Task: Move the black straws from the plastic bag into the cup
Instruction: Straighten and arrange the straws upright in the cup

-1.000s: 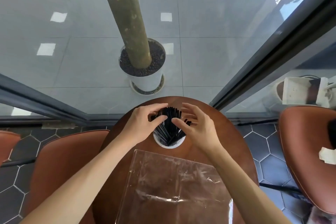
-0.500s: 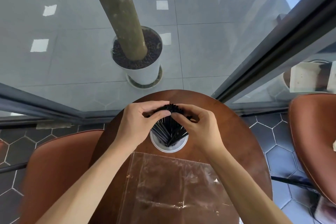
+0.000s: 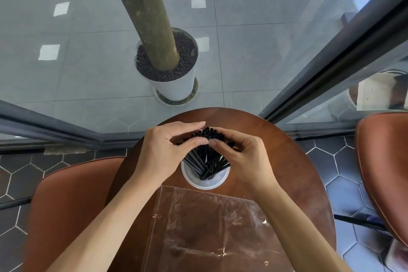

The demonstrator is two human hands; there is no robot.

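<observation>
A bundle of black straws (image 3: pixel 204 157) stands upright in a white cup (image 3: pixel 205 181) near the middle of a round brown table (image 3: pixel 287 161). My left hand (image 3: pixel 163 150) wraps the straw tops from the left, thumb and fingers curled around them. From the right, my right hand (image 3: pixel 240 154) pinches the same tops, and the fingertips of both hands nearly meet. A clear plastic bag (image 3: pixel 209 227) lies flat on the table just in front of the cup; I see no straws inside it.
Brown leather chairs stand at the left (image 3: pixel 66 205) and right (image 3: pixel 384 172) of the table. Beyond the table's far edge a glass wall with dark frames (image 3: pixel 331 68) shows a white planter (image 3: pixel 170 81) holding a thick trunk.
Both hands have closed in around the straw tops, squeezing the fanned bundle tighter over the cup. The view has tilted slightly.
</observation>
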